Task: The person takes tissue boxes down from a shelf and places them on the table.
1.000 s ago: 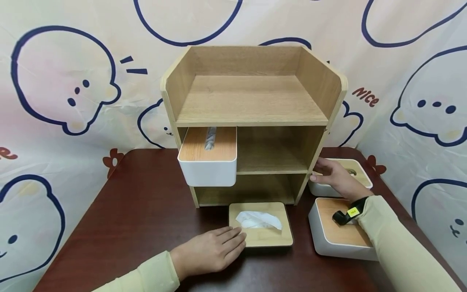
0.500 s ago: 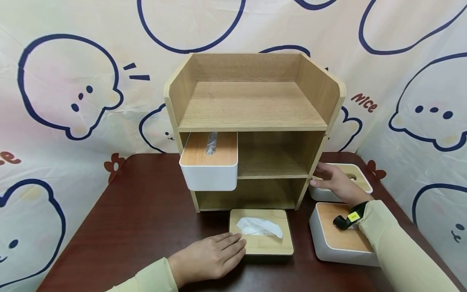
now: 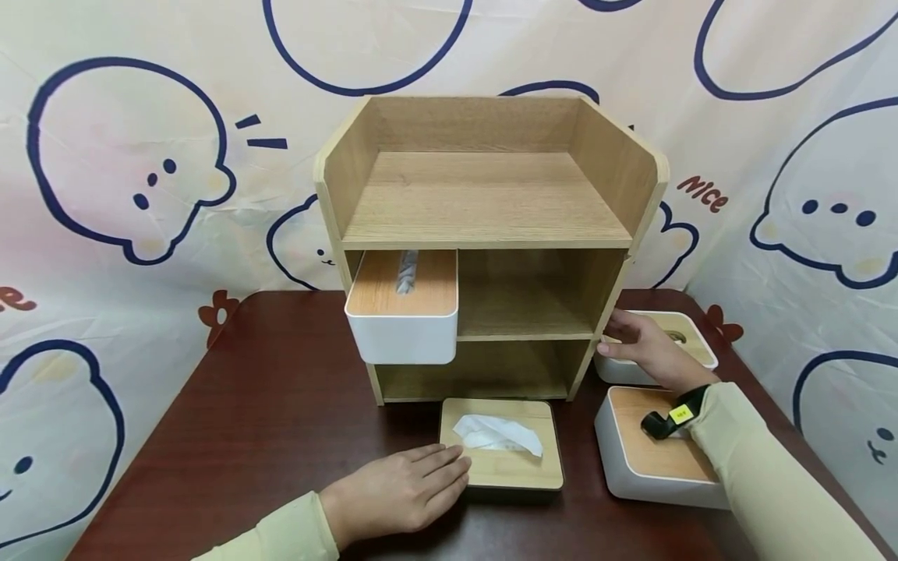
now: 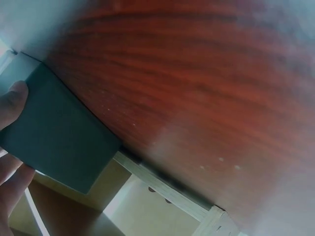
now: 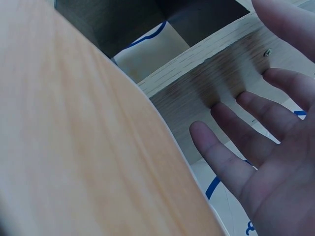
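In the head view a wooden shelf unit [image 3: 491,199] stands at the centre. My left hand [image 3: 403,495] lies against the left edge of a tissue box [image 3: 501,471] in front of it, fingers nearly straight at the lid. That box has a pale wooden lid, dark green sides and a white tissue poking out. The left wrist view shows my thumb [image 4: 15,101] on the dark side wall. My right hand [image 3: 648,347] reaches to the unit's right side; in the right wrist view its fingers [image 5: 224,125] are spread, tips at the side panel [image 5: 197,93].
A white tissue box [image 3: 403,339] with a wooden lid sits in the left of the middle shelf, jutting forward. Two more light-coloured boxes with wooden lids stand at right: a rear one [image 3: 691,335] behind my right hand and a front one [image 3: 652,483] under that wrist. The table [image 3: 245,421] is dark red-brown.
The head view has shifted slightly. Both hands keep their places at the tissue box and the shelf unit's side, and the boxes stay where they were.
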Demonstrator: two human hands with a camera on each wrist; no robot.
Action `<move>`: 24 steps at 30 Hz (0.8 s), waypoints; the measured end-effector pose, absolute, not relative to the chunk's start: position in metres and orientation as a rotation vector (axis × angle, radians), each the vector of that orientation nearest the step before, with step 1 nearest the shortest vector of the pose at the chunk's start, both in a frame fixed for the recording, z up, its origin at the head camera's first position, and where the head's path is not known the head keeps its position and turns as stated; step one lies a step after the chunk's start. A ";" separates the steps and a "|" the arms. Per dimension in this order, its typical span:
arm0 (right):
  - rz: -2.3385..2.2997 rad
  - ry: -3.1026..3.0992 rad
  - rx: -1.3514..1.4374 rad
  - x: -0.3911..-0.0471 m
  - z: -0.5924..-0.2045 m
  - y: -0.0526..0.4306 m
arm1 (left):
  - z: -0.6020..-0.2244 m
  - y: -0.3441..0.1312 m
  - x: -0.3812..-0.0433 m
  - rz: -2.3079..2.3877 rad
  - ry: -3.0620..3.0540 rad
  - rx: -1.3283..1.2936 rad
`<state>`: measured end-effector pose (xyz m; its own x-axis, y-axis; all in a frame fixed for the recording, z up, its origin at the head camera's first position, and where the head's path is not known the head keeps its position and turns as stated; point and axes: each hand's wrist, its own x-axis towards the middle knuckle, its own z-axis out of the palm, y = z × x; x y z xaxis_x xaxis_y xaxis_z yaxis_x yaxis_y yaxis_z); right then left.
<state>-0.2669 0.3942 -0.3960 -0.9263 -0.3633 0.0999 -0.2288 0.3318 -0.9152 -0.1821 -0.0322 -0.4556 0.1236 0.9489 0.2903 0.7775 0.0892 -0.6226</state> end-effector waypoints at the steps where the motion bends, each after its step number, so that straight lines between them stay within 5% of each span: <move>1: -1.659 2.464 -0.547 -0.267 -0.396 0.394 | -0.455 -0.032 -0.182 0.318 -1.685 -1.720; 24: -1.652 2.464 -0.547 -0.267 -0.396 0.394 | -0.456 -0.034 -0.180 0.303 -1.685 -1.718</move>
<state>-0.2666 0.3937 -0.3963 -0.9266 -0.3635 0.0962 -0.2270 0.3370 -0.9137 -0.1796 -0.0335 -0.4559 0.1259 0.9454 0.3008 0.7811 0.0924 -0.6175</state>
